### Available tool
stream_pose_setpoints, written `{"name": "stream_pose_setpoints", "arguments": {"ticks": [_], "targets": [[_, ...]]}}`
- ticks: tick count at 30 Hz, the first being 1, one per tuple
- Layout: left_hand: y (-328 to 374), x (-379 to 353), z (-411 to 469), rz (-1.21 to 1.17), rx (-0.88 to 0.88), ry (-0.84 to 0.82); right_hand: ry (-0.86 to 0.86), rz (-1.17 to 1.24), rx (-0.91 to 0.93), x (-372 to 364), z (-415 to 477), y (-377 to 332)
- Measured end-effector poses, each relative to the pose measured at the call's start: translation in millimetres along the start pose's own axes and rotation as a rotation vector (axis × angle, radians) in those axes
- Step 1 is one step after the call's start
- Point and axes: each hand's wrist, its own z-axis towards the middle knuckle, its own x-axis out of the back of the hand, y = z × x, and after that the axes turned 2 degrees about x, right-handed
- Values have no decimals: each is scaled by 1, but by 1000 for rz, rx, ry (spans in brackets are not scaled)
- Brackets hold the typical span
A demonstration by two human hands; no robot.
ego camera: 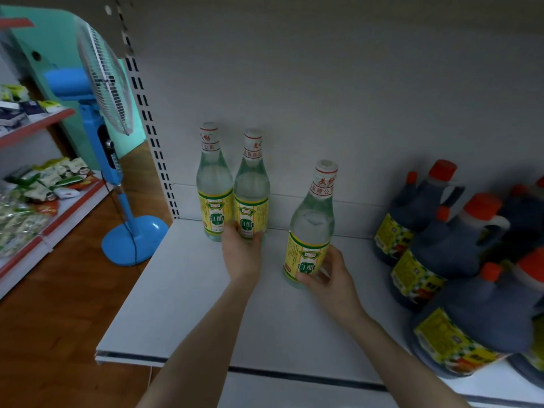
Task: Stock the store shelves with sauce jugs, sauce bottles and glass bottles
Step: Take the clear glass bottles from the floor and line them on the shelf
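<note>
Centre frame, gripping middle bottle [251, 184] of three in left hand [243, 251], nearest bottle [312, 225] in right hand [329, 275], left of four-plus jugs [424, 207].

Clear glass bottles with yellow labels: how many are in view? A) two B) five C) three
C: the left bottle stands at the back of the white shelf, the left hand holds the middle bottle beside it, the right hand grips the third bottle.
</note>
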Motion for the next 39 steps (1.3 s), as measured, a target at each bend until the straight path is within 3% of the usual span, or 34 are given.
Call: {"name": "stream_pose_setpoints", "arguments": {"ticks": [10, 16, 18, 22, 24, 34, 39], "targets": [[-3, -8, 7, 85, 50, 52, -7, 10, 3, 1, -1, -1], [-3, 2, 1, 88, 5, -24, -13, 10, 2, 1, 0, -1], [-6, 13, -9, 255, -64, -142, -8, 9, 6, 1, 3, -3], [-18, 48, -28, 890, -230, -401, 8, -2, 11, -4, 16, -9], [-22, 65, -33, 1018, -225, -476, 12, -24, 15, -7, 24, -14], [-38, 84, -47, 1058, -259, -466, 1, -102, 63, -30, 68, -24], [-39, 84, -46, 1085, -264, -469, 76, -120, -10, -37, 77, -19]]}}
